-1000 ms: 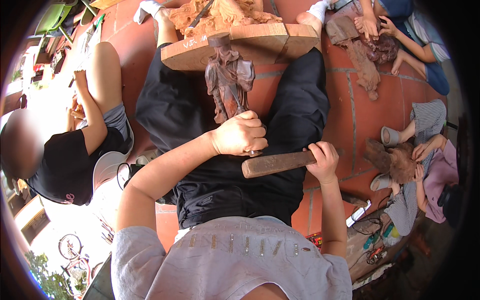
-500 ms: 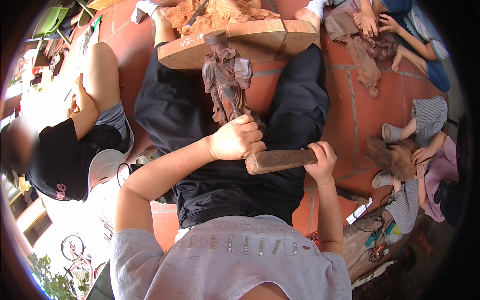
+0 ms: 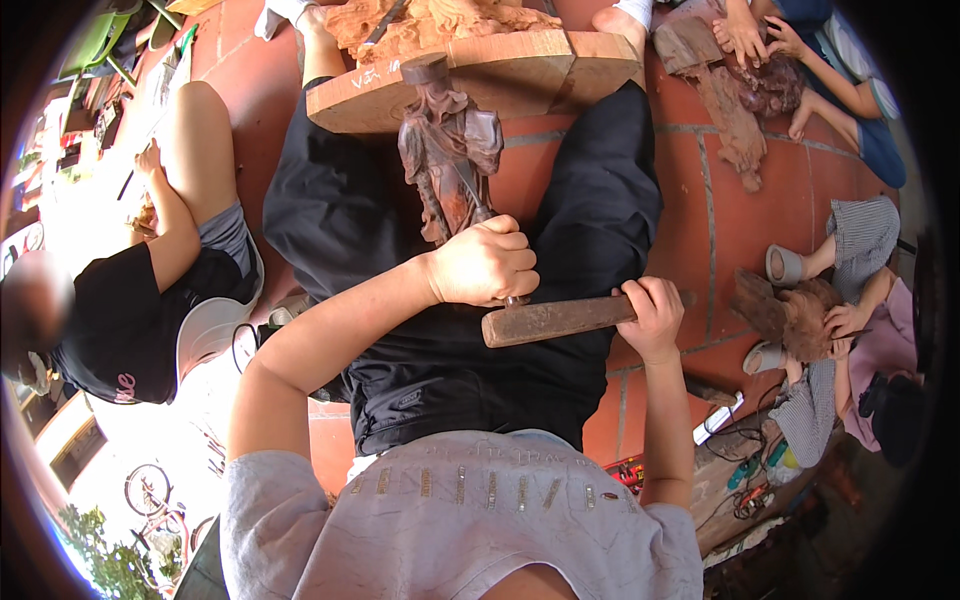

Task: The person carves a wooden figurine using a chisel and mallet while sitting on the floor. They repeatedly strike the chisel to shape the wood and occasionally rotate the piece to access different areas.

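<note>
Between my knees stands a dark brown carved wooden figure with a flat-topped hat and long robe. My left hand is closed around a chisel, most of which the fist hides. Its thin blade points up at the lower front of the robe, and the handle's end pokes out below the fist. My right hand grips a worn wooden mallet, a plain club shape. The mallet's thick end lies just below the chisel's butt; whether they touch I cannot tell.
Beyond the figure sits a thick wooden slab with a lighter carving on it. A person in black sits at left. At right, other people's hands hold carvings. Cables lie on the red tile floor's right side.
My left hand has shifted slightly right and up, and the chisel has moved rightward across the robe. The mallet's thick end has moved a little left, with its handle now showing past my right hand.
</note>
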Motion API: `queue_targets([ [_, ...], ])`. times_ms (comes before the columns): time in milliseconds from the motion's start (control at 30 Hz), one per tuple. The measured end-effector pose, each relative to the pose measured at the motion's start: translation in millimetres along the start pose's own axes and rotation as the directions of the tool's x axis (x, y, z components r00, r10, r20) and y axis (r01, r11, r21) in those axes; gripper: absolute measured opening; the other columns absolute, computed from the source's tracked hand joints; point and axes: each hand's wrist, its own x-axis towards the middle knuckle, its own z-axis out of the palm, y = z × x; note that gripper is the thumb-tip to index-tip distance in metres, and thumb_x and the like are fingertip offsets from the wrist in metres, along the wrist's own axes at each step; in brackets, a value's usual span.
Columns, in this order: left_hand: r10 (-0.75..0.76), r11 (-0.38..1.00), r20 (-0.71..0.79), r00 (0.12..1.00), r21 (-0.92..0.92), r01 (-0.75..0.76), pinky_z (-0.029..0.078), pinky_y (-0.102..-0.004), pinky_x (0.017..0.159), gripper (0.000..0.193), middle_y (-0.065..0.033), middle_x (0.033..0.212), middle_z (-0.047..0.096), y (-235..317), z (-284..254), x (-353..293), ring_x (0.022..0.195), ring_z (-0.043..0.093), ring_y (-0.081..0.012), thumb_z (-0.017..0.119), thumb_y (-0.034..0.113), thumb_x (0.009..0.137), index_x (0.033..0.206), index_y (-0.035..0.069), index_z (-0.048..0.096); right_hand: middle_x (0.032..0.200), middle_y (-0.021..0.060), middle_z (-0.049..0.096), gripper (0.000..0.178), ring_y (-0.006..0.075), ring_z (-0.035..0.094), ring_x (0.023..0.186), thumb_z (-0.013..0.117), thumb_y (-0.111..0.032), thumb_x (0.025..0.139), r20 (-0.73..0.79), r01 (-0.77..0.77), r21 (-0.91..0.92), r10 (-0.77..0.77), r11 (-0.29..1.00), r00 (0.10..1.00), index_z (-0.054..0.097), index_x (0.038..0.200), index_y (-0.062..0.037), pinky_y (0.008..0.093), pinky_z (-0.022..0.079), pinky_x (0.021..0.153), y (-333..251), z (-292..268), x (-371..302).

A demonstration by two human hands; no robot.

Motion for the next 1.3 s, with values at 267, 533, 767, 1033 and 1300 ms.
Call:
queue_targets([
  [267,-0.014,1.0,-0.039,0.999,-0.017,0.014,0.042,-0.0322,0.073,0.014,0.0031,0.069,0.049,-4.2,2.4,9.3,0.069,0.055,-0.0169,0.067,0.026,0.069,0.078,0.016,0.063,0.081,0.0063,0.053,0.026,0.0273,0.058,0.069,0.079,-0.009,0.066,-0.032,-0.047,-0.034,0.046,0.998,0.998,0.062,0.087,-0.0095,0.0381,0.048,0.06,7.2,1.7,-1.6],
  [533,-0.121,0.978,-0.247,0.962,0.139,0.159,0.041,-0.0341,0.07,0.015,0.0014,0.069,0.048,21.8,-26.1,5.7,0.068,0.052,-0.0185,0.074,0.021,0.072,0.071,0.017,0.06,0.079,0.005,0.054,0.024,0.0247,0.058,0.067,0.08,-0.011,0.066,-0.036,-0.1,0.03,0.101,0.995,0.994,0.062,0.083,-0.0096,0.0367,0.048,0.06,-12.6,3.6,-10.8],
  [767,-0.214,0.977,-0.021,0.977,0.009,0.215,0.04,-0.0331,0.079,0.015,0.0014,0.073,0.048,55.0,-28.5,-31.8,0.075,0.052,-0.0176,0.072,0.022,0.073,0.076,0.014,0.06,0.077,0.0049,0.053,0.025,0.0249,0.057,0.066,0.08,-0.01,0.066,-0.02,-0.001,0.094,0.003,0.996,1.0,0.062,0.082,-0.0094,0.0368,0.048,0.058,-31.4,11.4,0.9],
  [1033,-0.011,0.997,-0.041,0.999,-0.076,0.008,0.041,-0.038,0.084,0.02,0.0,0.075,0.048,25.1,-34.9,-35.0,0.08,0.054,-0.0202,0.065,0.024,0.065,0.082,0.013,0.064,0.08,0.0064,0.055,0.024,0.0277,0.057,0.067,0.08,-0.01,0.066,0.029,-0.014,0.089,0.011,0.996,1.0,0.064,0.084,-0.0095,0.0394,0.047,0.058,-43.6,11.5,16.5],
  [1300,0.017,0.999,-0.079,0.997,-0.03,-0.019,0.041,-0.0375,0.09,0.013,0.0001,0.076,0.046,14.1,-24.1,-45.2,0.08,0.052,-0.0195,0.067,0.023,0.069,0.075,0.015,0.058,0.077,0.0048,0.055,0.024,0.0249,0.057,0.065,0.081,-0.011,0.065,0.06,-0.029,0.099,0.023,0.995,0.998,0.064,0.082,-0.0091,0.0368,0.047,0.058,-56.7,7.3,13.2],
])
